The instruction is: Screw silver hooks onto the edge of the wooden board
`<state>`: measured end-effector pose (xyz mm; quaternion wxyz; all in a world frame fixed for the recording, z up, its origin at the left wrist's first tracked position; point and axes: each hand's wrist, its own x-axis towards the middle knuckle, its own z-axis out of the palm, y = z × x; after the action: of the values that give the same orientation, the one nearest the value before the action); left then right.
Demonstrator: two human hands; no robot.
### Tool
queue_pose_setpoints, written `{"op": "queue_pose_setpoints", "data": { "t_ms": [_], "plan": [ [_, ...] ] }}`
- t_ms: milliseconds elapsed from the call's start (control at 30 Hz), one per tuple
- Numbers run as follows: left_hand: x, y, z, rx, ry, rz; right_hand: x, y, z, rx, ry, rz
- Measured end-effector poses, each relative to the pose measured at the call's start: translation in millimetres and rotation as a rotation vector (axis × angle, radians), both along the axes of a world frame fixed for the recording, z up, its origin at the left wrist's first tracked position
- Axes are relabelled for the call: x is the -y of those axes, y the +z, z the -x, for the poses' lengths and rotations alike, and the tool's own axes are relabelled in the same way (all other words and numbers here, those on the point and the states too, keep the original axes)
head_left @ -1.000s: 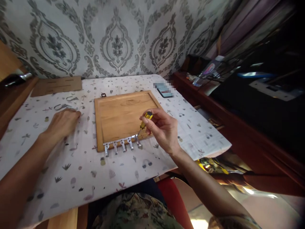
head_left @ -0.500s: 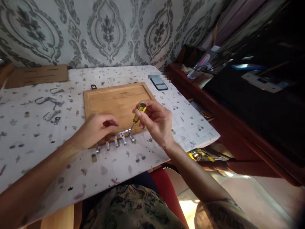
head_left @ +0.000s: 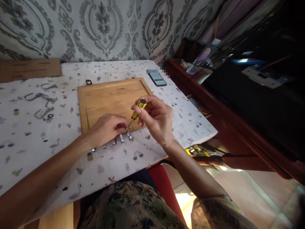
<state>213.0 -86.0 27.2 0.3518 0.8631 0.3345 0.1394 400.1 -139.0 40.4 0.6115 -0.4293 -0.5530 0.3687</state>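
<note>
My right hand (head_left: 156,119) is closed round the yellow and black handle of a small screwdriver (head_left: 138,108). Its shaft slants down to the rightmost metal hook (head_left: 129,135) on the near edge of a framed wooden board (head_left: 111,98). Beside the tip, the thumb and fingers of my left hand (head_left: 108,127) are pinched together at the hook rail; what they hold, if anything, is too small to make out. Several more hooks, such as one silver hook (head_left: 121,138), hang along that edge, partly covered by my left hand.
Loose grey metal hooks (head_left: 41,97) lie on the patterned tablecloth at the left. A brown cardboard piece (head_left: 30,70) is at the back left, a phone (head_left: 157,79) beyond the board's right corner. On the dark red furniture (head_left: 228,127) stands a plastic bottle (head_left: 203,57).
My left hand has moved right, its fingertips now at the screwdriver's tip by the rightmost hook. My right hand still holds the screwdriver in nearly the same place. The view has shifted slightly.
</note>
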Motion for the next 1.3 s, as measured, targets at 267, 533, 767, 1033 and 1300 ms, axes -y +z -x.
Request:
{"op": "queue_pose_setpoints", "data": {
  "t_ms": [267, 533, 767, 1033, 1300],
  "plan": [
    [1.3, -2.9, 1.7, -0.023, 0.006, 0.033, 0.9, 0.5, 1.9, 0.005, 0.005, 0.016],
    [-4.6, -4.0, 2.2, 0.047, -0.057, 0.096, -0.4, -2.7, 0.5, -0.046, 0.030, -0.069],
    [-12.1, -14.4, 3.6, 0.134, -0.128, 0.118, -0.4, -3.8, 0.4, -0.044, 0.033, -0.087],
    [-14.9, -11.7, 5.1, 0.160, -0.205, 0.054, -1.0, -4.9, -0.8, -0.009, 0.025, -0.083],
    [-15.7, -13.7, 8.7, 0.144, -0.197, 0.071, 0.4, -3.4, 0.9, -0.017, 0.024, -0.092]
  ]
}}
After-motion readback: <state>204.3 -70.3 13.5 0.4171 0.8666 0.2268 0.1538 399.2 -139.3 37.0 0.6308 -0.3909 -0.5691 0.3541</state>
